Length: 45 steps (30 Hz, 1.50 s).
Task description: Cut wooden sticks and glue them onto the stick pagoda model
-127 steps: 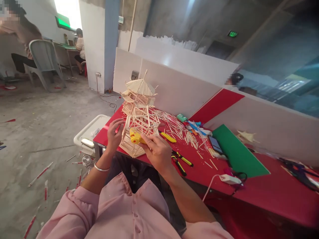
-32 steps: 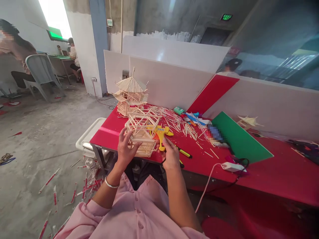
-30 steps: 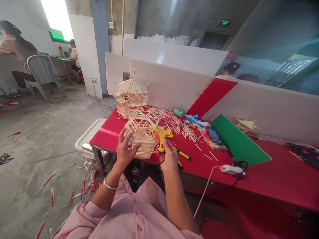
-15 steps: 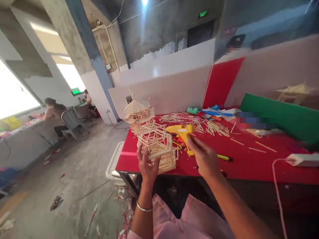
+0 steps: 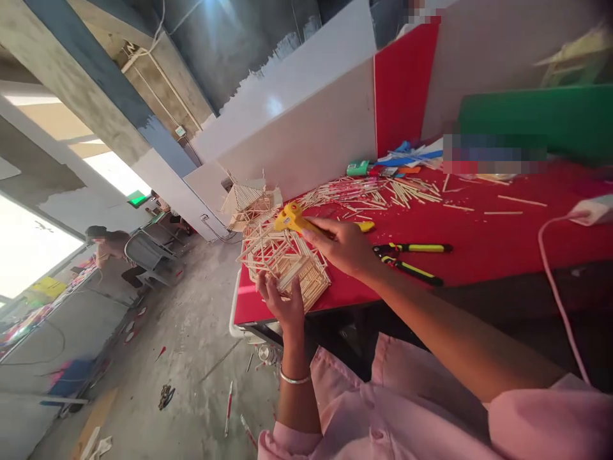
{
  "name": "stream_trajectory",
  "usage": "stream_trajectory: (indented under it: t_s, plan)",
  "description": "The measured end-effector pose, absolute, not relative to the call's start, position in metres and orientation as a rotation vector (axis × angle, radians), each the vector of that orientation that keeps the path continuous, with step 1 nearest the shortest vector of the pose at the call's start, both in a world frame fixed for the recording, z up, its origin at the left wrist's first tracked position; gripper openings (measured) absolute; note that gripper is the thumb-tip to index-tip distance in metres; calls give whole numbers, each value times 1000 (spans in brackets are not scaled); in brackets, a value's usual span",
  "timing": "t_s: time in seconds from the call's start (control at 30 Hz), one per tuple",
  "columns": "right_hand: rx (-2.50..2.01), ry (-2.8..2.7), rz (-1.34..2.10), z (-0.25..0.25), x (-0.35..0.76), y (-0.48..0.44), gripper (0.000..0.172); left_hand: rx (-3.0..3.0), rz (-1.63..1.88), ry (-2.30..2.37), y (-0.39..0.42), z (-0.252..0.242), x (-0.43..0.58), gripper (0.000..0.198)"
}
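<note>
A pagoda-like model (image 5: 306,275) built of thin wooden sticks stands at the left front corner of the red table. My left hand (image 5: 285,303) grips its near lower edge, fingers and thumb curved round the sticks. In my right hand (image 5: 342,246) is a yellow glue gun (image 5: 292,219), held above the model's open frame with its front end towards the left. The nozzle tip is hard to make out against the sticks. Behind the frame rises a tiered roof section (image 5: 246,195) of the same sticks.
Pliers (image 5: 414,255) with yellow-and-black handles lie right of my right hand. Loose sticks (image 5: 412,191) and a green-labelled container (image 5: 358,168) are at the back. A white power strip (image 5: 594,209) with its cord sits at the right. Someone (image 5: 112,246) sits at another table, far left.
My right hand has carried the glue gun left, over the model's frame. The model is tilted or turned differently under my left hand. The whole view has tilted, and the pliers now show fully.
</note>
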State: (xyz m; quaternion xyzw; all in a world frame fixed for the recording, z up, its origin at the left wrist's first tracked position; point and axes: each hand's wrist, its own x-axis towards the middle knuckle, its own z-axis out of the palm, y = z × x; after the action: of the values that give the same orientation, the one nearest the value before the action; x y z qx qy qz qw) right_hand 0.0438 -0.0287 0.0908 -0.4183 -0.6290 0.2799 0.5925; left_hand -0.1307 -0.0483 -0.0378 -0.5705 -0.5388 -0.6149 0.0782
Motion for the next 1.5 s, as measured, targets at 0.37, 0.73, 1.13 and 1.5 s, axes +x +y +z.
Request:
stream_trajectory:
  t_s: [0.37, 0.73, 1.13, 1.5]
  plan:
    - [-734, -1163, 1092, 80, 41, -19, 48, -1934, -1693, -1571, -46, -40, -124, 74]
    - [-892, -843, 1114, 30, 61, -64, 56, -1630, -1948, -1600, -69, -34, -119, 32]
    - [-892, -1259, 1068, 69, 51, -64, 57, -2016, -1885, -1663, -21, -34, -188, 89]
    - [-927, -1137, 924, 48, 52, -83, 51, -1867, -1847, -1558, -15, -34, -175, 63]
